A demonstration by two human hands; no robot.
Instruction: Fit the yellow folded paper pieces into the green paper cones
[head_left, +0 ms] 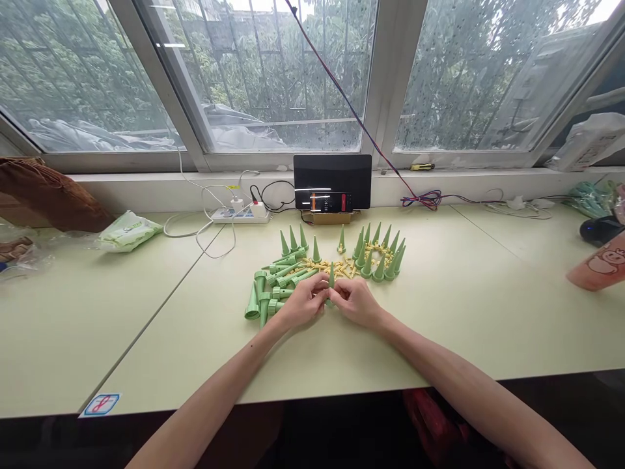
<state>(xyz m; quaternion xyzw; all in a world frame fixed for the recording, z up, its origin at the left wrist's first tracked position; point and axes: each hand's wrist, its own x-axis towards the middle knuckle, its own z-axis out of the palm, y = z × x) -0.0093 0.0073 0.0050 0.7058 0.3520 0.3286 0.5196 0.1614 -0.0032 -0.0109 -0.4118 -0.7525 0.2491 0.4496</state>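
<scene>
A green plastic watering spike (332,272) stands point up between my two hands over the table. My left hand (306,302) is closed, its thumb and fingers pinching the spike from the left. From the right, my right hand (356,302) closes on the same spike, and the fingers hide its lower part. Whether a small yellow piece is also in the fingers cannot be seen. Just beyond the hands lies a scatter of small yellow pieces (344,267). Several loose green spikes (284,279) lie in a heap beside my left hand. Upright spikes (377,272) form a ring beyond my right hand.
A phone (332,202) leans against a dark screen (332,170) at the back of the pale table (469,312). A power strip (241,215) with cables and a tissue pack (127,231) sit to the left. A pink cup (598,264) is at the far right.
</scene>
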